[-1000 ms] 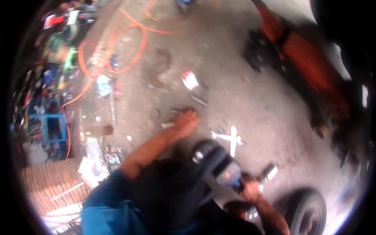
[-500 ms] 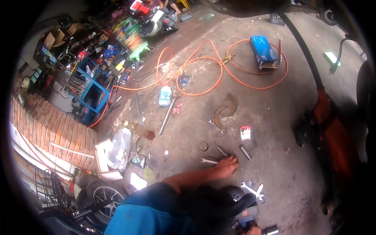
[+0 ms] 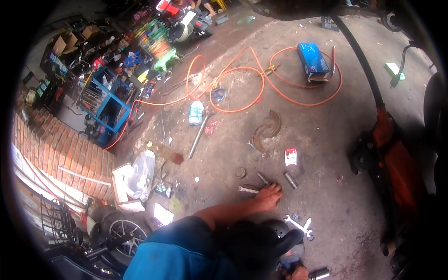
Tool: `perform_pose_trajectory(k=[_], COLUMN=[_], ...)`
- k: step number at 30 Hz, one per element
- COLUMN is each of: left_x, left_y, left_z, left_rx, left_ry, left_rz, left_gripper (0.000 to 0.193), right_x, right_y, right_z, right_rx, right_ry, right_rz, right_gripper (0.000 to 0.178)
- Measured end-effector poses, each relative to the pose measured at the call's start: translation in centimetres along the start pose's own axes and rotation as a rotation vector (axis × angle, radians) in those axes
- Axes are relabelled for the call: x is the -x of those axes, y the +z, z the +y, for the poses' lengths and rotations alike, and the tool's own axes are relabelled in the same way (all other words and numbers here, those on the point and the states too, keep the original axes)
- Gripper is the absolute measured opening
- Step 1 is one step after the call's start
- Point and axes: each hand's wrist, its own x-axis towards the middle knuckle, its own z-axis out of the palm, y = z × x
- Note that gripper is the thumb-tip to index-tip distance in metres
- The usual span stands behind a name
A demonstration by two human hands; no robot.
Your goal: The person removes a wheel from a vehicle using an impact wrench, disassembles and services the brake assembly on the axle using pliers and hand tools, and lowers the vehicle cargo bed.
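Observation:
My left hand (image 3: 269, 197) rests low at the floor with its fingers curled down. Partly covered beside it are an open-end wrench (image 3: 248, 189) and a dark metal cylinder (image 3: 262, 177); what lies under the fingers is hidden. A second metal cylinder (image 3: 290, 180), like a long socket, lies just past the fingertips. At the bottom edge, my right hand (image 3: 298, 273) is closed by a blue and dark tool (image 3: 290, 260), mostly hidden, with a shiny metal cylinder (image 3: 319, 274) beside the hand. Crossed wrenches (image 3: 301, 227) lie between my hands.
A red and white small box (image 3: 290, 157), a metal ring (image 3: 240, 172) and a rusty curved part (image 3: 267, 130) lie ahead. Farther off are a metal bar (image 3: 199, 136), an orange hose (image 3: 233, 111) and a blue box (image 3: 312, 60). An orange jack-like machine (image 3: 396, 161) stands right.
The view has shifted very slightly. My left hand stays at nearly the same spot, and the right hand has moved a little at the bottom edge.

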Motion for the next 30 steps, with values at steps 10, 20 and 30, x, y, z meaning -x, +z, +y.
perform_pose_trajectory(k=[10, 20, 30], left_x=[-0.3, -0.1, -1.5], left_y=[-0.4, 0.4, -0.4], left_z=[1.4, -0.5, 0.0], left_rx=[0.058, -0.055, -0.045], left_ry=[0.010, 0.048, 0.055], left_rz=[-0.022, 0.121, 0.012], left_gripper=[0.017, 0.031, 0.032], right_x=[-1.6, -4.2, -4.0], right_y=[-5.9, -9.5, -19.0], right_z=[-1.6, -2.3, -0.2], right_rx=[-0.226, -0.149, 0.143], right_ry=[0.161, 0.292, 0.108], right_rz=[-0.173, -0.060, 0.107], right_gripper=[0.066, 0.059, 0.043])
